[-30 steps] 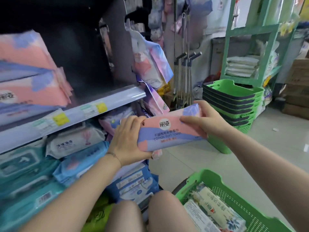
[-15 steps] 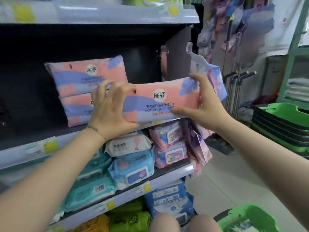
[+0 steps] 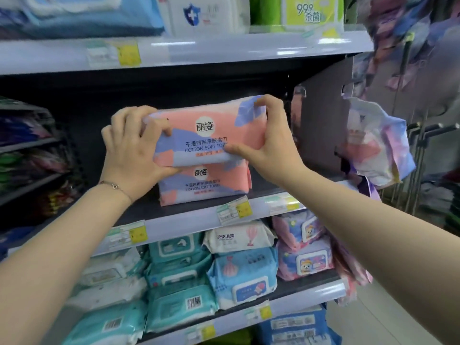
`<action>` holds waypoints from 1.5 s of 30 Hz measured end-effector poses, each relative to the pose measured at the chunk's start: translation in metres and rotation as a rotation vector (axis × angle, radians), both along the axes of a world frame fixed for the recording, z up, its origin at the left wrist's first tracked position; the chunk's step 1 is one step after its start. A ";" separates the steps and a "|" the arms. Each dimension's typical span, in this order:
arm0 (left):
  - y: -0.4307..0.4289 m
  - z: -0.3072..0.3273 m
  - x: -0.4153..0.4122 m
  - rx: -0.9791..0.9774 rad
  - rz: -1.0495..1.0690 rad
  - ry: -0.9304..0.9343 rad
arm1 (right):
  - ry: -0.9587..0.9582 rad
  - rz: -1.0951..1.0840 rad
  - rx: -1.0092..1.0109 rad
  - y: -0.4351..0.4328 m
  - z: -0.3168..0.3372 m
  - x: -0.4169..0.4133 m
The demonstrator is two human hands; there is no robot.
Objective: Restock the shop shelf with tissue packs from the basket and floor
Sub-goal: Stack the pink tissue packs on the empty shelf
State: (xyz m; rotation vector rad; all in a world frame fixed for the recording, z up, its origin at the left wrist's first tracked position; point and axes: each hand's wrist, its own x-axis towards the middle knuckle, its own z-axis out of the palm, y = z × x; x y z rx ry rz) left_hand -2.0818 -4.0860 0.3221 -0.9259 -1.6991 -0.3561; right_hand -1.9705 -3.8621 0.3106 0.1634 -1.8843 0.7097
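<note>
A pink and blue tissue pack [image 3: 206, 130] printed "COTTON SOFT TOWEL" is held lengthwise at the middle shelf [image 3: 179, 220]. My left hand [image 3: 129, 150] grips its left end and my right hand [image 3: 271, 143] grips its right end, thumb across the front. The pack rests on top of a matching pack [image 3: 206, 185] that stands on the shelf board. The held pack hides whatever lies directly behind it. The basket and the floor packs are out of view.
Wipes packs [image 3: 204, 13] fill the shelf above. Several wet-wipe packs [image 3: 241, 275] crowd the shelf below. Pastel packs [image 3: 378, 143] hang off the shelf's right end panel [image 3: 323, 120]. Darker shelves [image 3: 25, 145] stand at the left.
Both hands have lifted the pack from above the basket up to the middle shelf and brought it onto the matching pack there. My view has risen, so the basket has dropped out.
</note>
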 end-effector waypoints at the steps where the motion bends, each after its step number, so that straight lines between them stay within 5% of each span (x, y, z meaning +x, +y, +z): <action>1: -0.002 0.002 -0.006 0.002 0.001 -0.003 | 0.015 -0.011 0.012 -0.004 0.001 -0.007; 12: 0.012 0.006 -0.050 -0.147 -0.001 -0.176 | -0.082 -0.102 -0.031 0.002 -0.007 -0.060; 19: 0.030 0.009 -0.059 -0.078 0.122 -0.566 | -0.185 -0.163 -0.002 0.001 -0.010 -0.082; 23: 0.041 0.011 -0.057 -0.206 0.235 -0.680 | -0.247 -0.157 0.001 0.004 -0.013 -0.080; 29: 0.053 0.000 -0.027 -0.170 0.217 -0.401 | -0.190 -0.337 0.275 0.008 -0.018 -0.053; 34: 0.071 -0.032 0.004 -0.375 0.007 -0.196 | -0.148 -0.454 0.615 0.017 -0.028 -0.012; 39: 0.110 -0.067 0.044 -0.456 -0.201 -0.136 | -0.215 -0.530 0.809 0.047 -0.061 0.052; 45: 0.176 -0.123 0.104 -0.588 -0.407 -0.201 | -0.501 -0.627 0.806 0.100 -0.115 0.133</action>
